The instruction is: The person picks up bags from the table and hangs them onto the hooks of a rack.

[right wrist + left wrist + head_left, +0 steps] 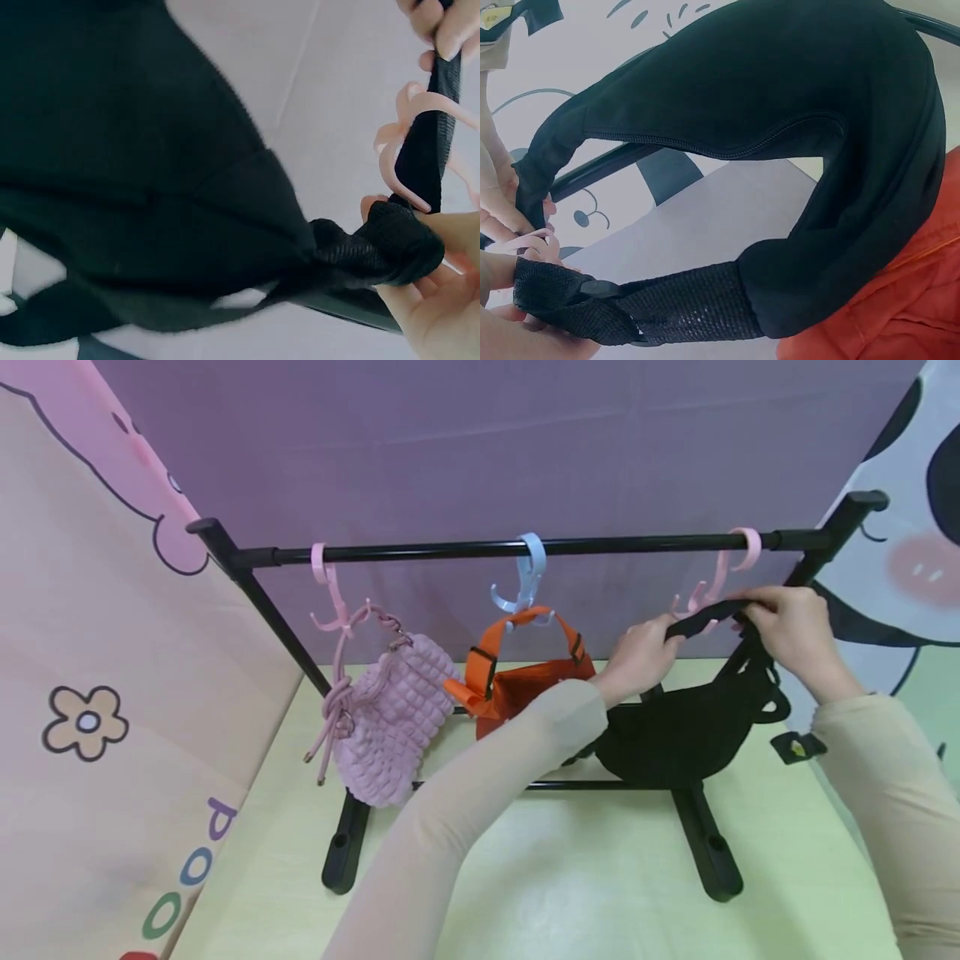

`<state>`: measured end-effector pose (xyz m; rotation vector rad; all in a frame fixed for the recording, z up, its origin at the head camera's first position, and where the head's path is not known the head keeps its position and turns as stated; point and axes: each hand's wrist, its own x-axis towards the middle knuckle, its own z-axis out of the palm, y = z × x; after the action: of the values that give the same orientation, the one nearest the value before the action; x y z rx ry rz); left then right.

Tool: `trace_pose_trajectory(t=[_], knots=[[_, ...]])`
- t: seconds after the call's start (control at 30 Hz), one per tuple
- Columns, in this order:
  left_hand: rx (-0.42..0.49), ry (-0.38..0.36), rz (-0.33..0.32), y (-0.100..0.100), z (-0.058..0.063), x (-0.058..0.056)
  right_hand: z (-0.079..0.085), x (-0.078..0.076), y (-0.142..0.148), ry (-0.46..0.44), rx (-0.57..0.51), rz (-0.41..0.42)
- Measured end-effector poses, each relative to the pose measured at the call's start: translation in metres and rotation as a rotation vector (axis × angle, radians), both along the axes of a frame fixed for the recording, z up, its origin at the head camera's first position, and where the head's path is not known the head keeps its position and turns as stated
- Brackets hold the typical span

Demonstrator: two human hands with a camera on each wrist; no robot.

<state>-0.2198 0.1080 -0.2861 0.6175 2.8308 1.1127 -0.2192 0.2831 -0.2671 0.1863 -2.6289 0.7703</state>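
Note:
A black bag (667, 743) hangs from its strap (705, 615) at the right side of the rack. My left hand (639, 650) grips the left stretch of this strap. Farther right, my right hand (797, 625) pinches the other stretch, where the webbing bunches between thumb and fingers in the right wrist view. Between the hands, the strap runs across the lower prongs of a pink hook (722, 575). That hook (401, 142) lies right against the strap in the right wrist view; whether it bears the bag's weight I cannot tell.
The hook hangs on a black rail (637, 545). An orange bag (517, 689) hangs from a blue hook (531, 568) mid-rail, beside my left forearm. Leftward, a puffy pink bag (397, 718) hangs from another pink hook (330, 593). The rack's feet (707, 852) stand on a pale green table (585, 877).

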Motion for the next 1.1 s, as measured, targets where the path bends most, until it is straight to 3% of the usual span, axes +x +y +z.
trace_pose_trajectory(t=[0.33,0.57,0.83,1.1], knots=[[-0.009,0.012,-0.002,-0.003,-0.002,0.000,0.001,-0.006,0.008,-0.203,-0.089,0.039],[0.023,-0.035,-0.019,-0.006,-0.006,-0.001,0.002,-0.008,0.012,-0.337,-0.128,0.081],[0.016,-0.051,-0.016,-0.007,-0.011,-0.001,-0.002,-0.010,0.013,-0.425,-0.167,0.128],[0.017,-0.035,-0.028,-0.010,-0.017,0.001,-0.011,-0.007,0.012,-0.422,-0.195,0.133]])
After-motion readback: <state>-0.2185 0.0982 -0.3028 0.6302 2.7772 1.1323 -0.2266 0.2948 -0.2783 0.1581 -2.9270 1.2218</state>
